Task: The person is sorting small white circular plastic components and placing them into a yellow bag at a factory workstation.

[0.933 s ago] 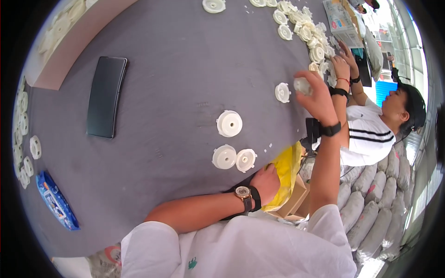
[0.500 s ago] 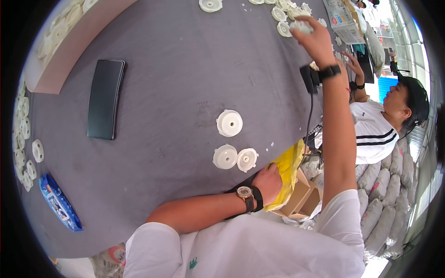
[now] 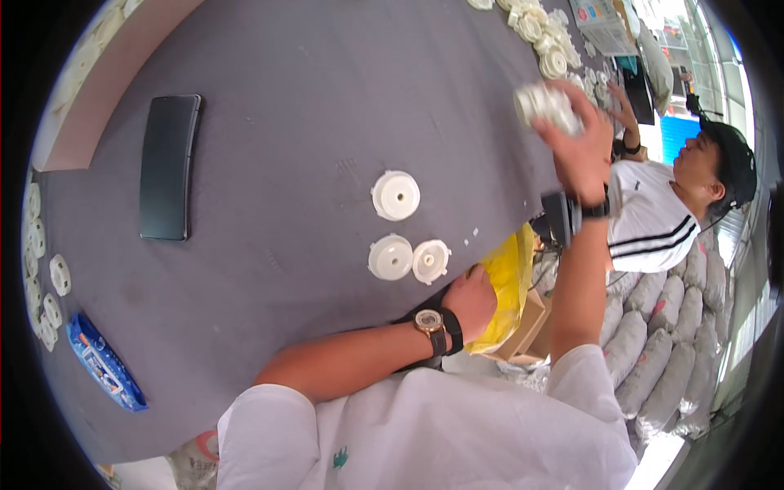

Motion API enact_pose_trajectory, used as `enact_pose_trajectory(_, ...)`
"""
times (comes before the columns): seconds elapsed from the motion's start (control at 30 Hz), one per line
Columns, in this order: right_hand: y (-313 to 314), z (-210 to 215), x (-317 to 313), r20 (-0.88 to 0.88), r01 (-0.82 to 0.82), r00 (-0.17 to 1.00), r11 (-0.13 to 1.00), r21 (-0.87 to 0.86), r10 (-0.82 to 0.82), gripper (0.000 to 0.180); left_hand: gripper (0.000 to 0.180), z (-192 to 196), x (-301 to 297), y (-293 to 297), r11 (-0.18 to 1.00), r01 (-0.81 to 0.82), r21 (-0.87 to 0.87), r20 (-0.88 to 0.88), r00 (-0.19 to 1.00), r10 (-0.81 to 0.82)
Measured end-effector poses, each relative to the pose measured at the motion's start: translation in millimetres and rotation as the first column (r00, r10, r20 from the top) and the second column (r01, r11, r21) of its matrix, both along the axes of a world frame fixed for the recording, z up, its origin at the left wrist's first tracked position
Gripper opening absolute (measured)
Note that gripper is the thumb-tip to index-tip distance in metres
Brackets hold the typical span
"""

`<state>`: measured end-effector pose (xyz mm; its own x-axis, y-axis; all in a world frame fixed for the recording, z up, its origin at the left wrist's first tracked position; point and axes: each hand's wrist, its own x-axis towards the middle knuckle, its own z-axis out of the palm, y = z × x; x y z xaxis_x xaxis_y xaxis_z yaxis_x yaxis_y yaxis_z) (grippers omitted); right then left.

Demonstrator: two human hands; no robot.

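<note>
My right hand is raised over the grey table's right side and is shut on a small stack of white round plastic parts. My left hand, with a wristwatch on its wrist, sits at the table's near edge and grips the top of a yellow bag. Just beyond that hand three white round plastic parts lie on the table: one farther out, and two side by side.
A black phone lies at the left. A blue packet and more white parts line the left rim. A heap of white parts lies far right. A co-worker sits beside stacked sacks. A cardboard box is under the bag.
My right hand reached out to the far heap of white parts and has come back toward me holding a stack of them. My left hand has stayed at the yellow bag.
</note>
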<state>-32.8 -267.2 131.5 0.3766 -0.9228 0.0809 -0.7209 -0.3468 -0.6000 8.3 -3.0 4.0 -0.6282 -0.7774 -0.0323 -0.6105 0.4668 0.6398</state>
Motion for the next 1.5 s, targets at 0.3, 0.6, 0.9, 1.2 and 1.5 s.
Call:
enact_pose_trajectory(0.3,197,-8,-137,-0.167,0.238,0.971,0.781,0.577,-0.173,0.062,0.023,8,-2,-7,0.998,-0.057,0.028,0.008,0.998,0.057)
enact_pose_trajectory(0.6,209,-8,-124,-0.422,0.029,0.894,0.917,0.397,0.154,0.057,0.022,5,-4,0,0.995,-0.078,-0.057,0.002,0.997,0.078)
enact_pose_trajectory(0.9,-20,-1,-14,-0.175,-0.266,0.948,0.964,0.023,0.266,0.069,0.019,7,2,-2,0.996,-0.079,-0.029,-0.052,0.996,0.078)
enact_pose_trajectory(1.2,-268,-68,72,-0.375,-0.196,0.922,0.954,-0.228,0.100,0.085,0.017,8,-1,-8,0.997,-0.077,-0.026,-0.088,0.993,0.074)
enact_pose_trajectory(1.5,-113,-66,49,-0.420,-0.417,0.857,0.881,-0.226,0.298,0.046,0.019,4,0,-2,0.996,-0.086,0.001,-0.073,0.994,0.086)
